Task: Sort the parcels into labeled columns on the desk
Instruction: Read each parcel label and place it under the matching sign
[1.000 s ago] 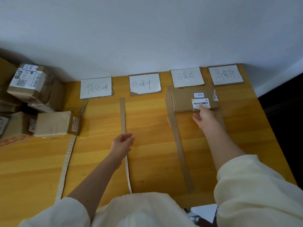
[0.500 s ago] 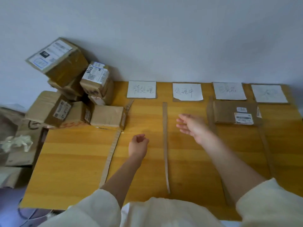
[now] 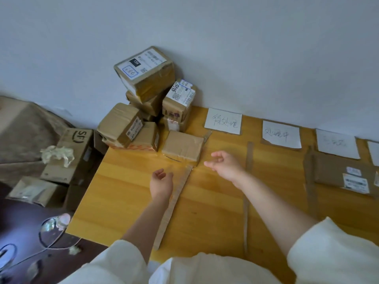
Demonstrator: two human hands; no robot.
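Note:
A pile of brown cardboard parcels (image 3: 147, 103) stands at the desk's back left corner against the wall. A small plain parcel (image 3: 182, 145) lies flat at the pile's front. My right hand (image 3: 225, 165) hovers just right of that parcel, fingers loosely curled, holding nothing. My left hand (image 3: 161, 182) hangs over the desk below the parcel, also loosely curled and holding nothing. White handwritten paper labels (image 3: 223, 120) line the back edge. One flat parcel (image 3: 340, 174) with a barcode sticker lies in the third column.
Cardboard strips (image 3: 174, 203) divide the wooden desk (image 3: 123, 191) into columns. Left of the desk sit an SF-marked box (image 3: 71, 154) with crumpled paper on it and other boxes. Cables lie on the dark floor at bottom left.
My right hand left the flat parcel in the third column and swung left toward the pile. My view turned left, bringing the pile and the floor boxes into sight.

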